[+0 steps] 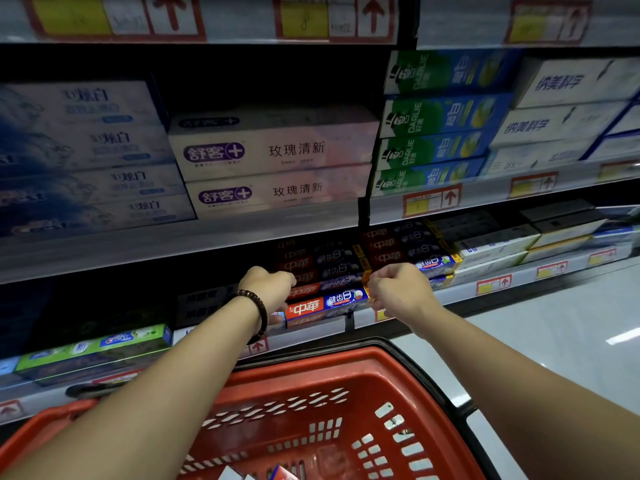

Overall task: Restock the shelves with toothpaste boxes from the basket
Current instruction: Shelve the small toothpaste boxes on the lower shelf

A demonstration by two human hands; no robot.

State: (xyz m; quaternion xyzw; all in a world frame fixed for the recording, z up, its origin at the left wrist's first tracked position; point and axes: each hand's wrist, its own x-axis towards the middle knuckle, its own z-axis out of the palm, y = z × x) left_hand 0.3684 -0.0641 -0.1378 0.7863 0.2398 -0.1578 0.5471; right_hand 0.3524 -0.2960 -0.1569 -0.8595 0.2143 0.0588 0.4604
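Red-and-blue toothpaste box [325, 301] lying lengthwise on top of the front stack on the lower shelf [460, 294], label facing out. Gripped at both ends: left hand [268, 289] curled round the left end, right hand [398, 292] curled round the right end, fingertips hidden behind the knuckles. Probably the squaring-up part of placing.

To do it well: press in evenly from both ends, keep the box level, bring its front face flush with the layers beneath, then let go without dragging it forward.

Worth watching: the twin stack [391, 254] just to the right, close enough to be knocked crooked by a sideways shove. Also a black divider clip [349, 322] on the rail just below. Further left on the same shelf, a green box [93, 341], well apart.

Directly under the forearms, the red basket [346, 372], with spare boxes [284, 474] barely showing at the bottom edge, so more restocking likely left. Overhead, pale boxes [277, 150], not involved.
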